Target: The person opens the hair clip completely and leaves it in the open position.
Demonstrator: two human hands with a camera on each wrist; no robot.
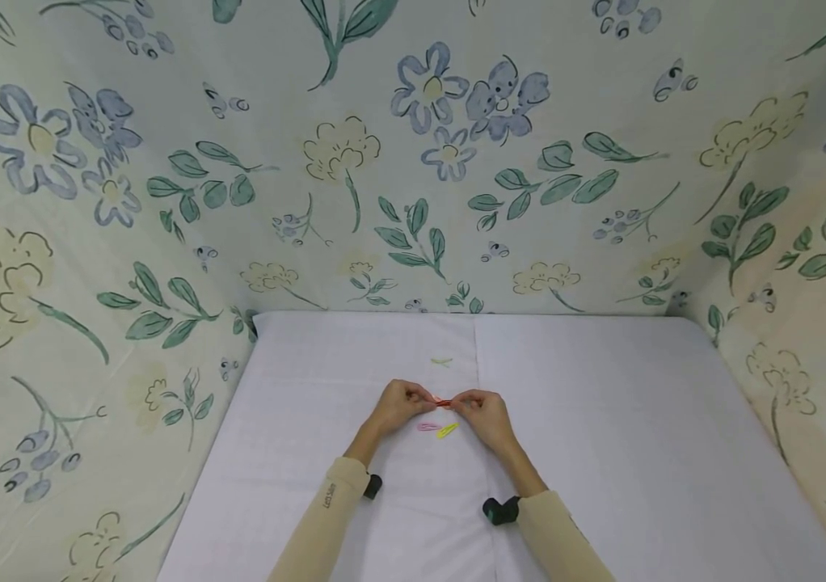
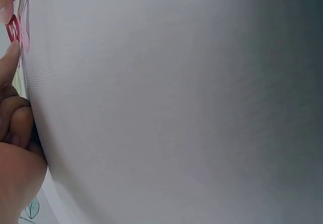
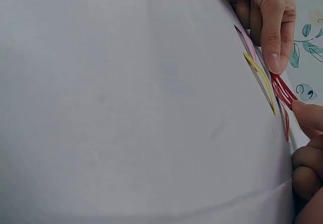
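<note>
Both hands meet over the middle of the table, pinching a red snap hair clip (image 3: 285,91) by its two ends. My left hand (image 1: 398,406) has one end between thumb and forefinger, the other fingers curled under. From the right, my right hand (image 1: 487,418) pinches the opposite end. Just in front of them lie a pink hair clip (image 1: 429,427) and a yellow hair clip (image 1: 447,430), close together. An orange-red hair clip (image 3: 286,126) shows beside the red one in the right wrist view, partly hidden in the head view.
Farther back on the white-covered table (image 1: 587,404) is a yellow-green hair clip (image 1: 441,361). Floral cloth (image 1: 398,194) hangs behind the table and along both sides. Dark wrist cameras (image 1: 502,511) sit at the sleeve cuffs.
</note>
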